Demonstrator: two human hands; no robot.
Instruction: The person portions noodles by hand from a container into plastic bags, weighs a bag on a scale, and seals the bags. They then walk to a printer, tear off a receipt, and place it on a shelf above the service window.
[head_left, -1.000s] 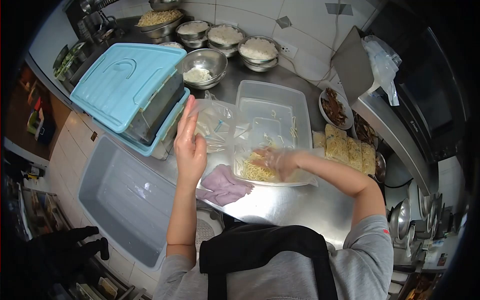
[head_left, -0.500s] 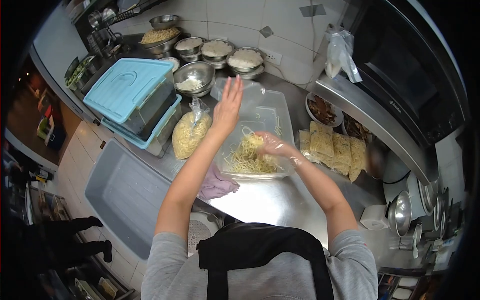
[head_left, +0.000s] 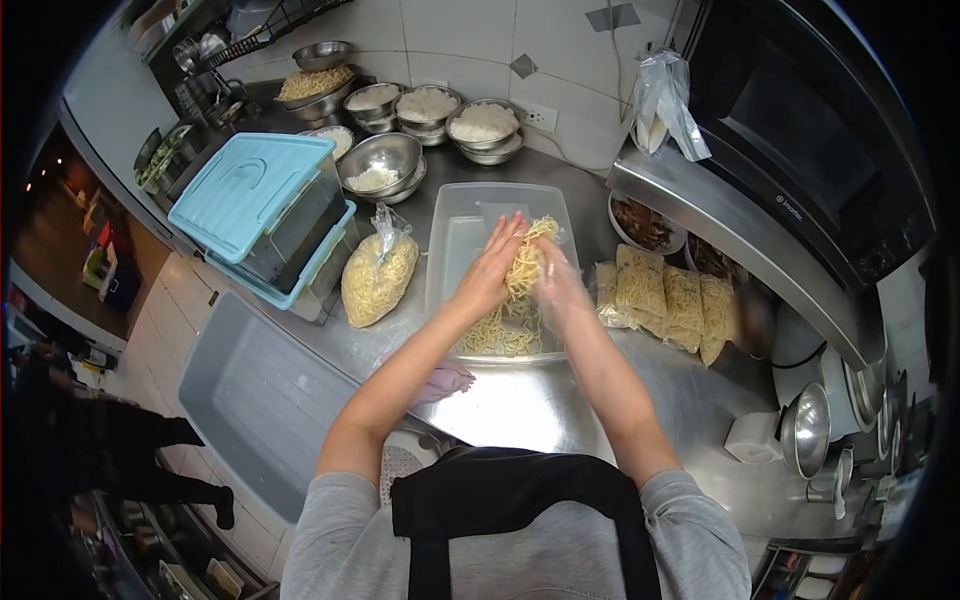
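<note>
A bundle of yellow noodles (head_left: 524,270) is between my two hands, above a clear plastic tub (head_left: 440,225). My left hand (head_left: 492,268) presses against the bundle's left side, with its fingers together and pointing away from me. On the other side my right hand (head_left: 560,280), in a thin clear glove and slightly blurred, is wrapped round the noodles. More loose noodles (head_left: 500,336) lie in the near end of the tub. A tied bag of noodles (head_left: 380,275) stands left of the tub, and several flat noodle bags (head_left: 668,300) lie to its right.
Blue-lidded boxes (head_left: 255,190) stand at the left above a grey bin (head_left: 265,390). Steel bowls (head_left: 485,130) of white food line the wall. A purple cloth (head_left: 443,382) lies near the tub. An overhanging appliance (head_left: 760,230) is at the right. A person's legs (head_left: 150,450) show lower left.
My right hand has lifted noodles up from the tub. My left hand, raised and apart before, has come down against them. The clear plastic by my left hand no longer shows there.
</note>
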